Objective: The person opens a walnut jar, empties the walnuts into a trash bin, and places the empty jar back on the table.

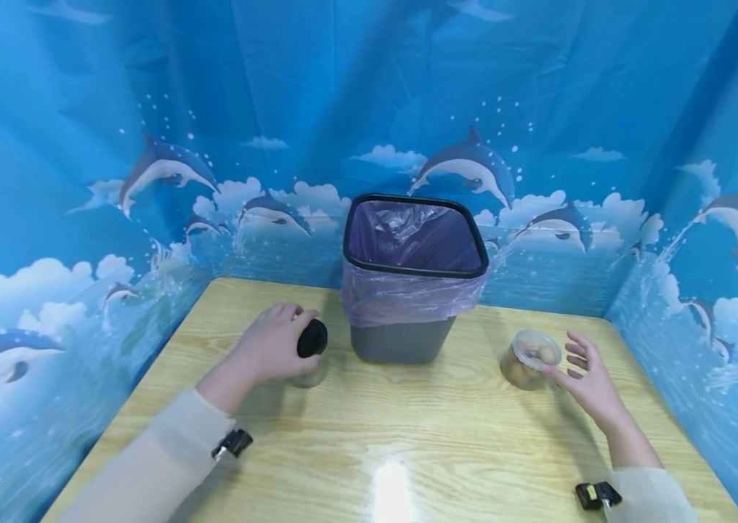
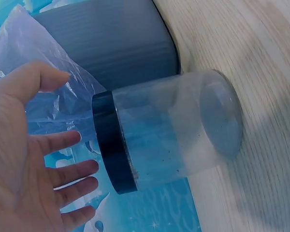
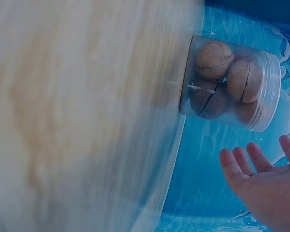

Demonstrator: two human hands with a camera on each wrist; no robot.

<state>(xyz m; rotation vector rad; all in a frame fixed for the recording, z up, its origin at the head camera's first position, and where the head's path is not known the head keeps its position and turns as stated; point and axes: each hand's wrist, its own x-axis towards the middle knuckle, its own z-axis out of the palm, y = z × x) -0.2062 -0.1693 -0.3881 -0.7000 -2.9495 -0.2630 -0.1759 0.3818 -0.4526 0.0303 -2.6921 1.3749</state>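
A clear jar [image 2: 169,130] with a black lid [image 2: 113,142] stands upright on the table, left of the bin; only small specks show inside it. My left hand [image 1: 273,343] is at the lid, its fingers spread and loosely bent, with a gap to the lid in the left wrist view. Right of the bin stands a smaller clear tub [image 1: 526,359] of round, brown, cracked nuts [image 3: 215,60] that look like walnuts. My right hand [image 1: 591,381] hovers by the tub's right side with parted fingers; the right wrist view shows it apart from the tub.
Between the two containers, towards the back, stands a grey bin [image 1: 402,341] with a black rim and a purple plastic liner [image 1: 415,298]. Blue dolphin-print curtains [image 1: 369,94] close in the back and both sides of the wooden table [image 1: 369,414].
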